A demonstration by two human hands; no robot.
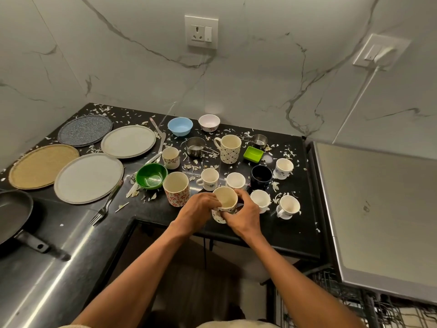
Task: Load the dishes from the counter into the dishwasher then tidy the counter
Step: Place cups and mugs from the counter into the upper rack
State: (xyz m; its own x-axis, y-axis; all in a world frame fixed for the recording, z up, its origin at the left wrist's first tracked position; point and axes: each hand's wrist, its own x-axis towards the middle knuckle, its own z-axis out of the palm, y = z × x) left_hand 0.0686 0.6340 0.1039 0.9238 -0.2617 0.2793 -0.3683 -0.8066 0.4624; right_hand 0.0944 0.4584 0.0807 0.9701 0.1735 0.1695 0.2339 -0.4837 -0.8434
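Fingers (214, 201) of both hands curled round mug (224, 197) | mug base hidden | dishwasher rack (354, 301) cut off

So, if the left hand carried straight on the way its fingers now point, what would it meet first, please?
The left hand already grips the mug that both hands hold, fingers pointing right. Past it, probably the right hand, then the small white cup, though depth is unclear.

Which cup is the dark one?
The dark navy cup on the right part of the counter, standing between two white flowered cups. Every other cup is white or cream; this one alone is dark inside and out.
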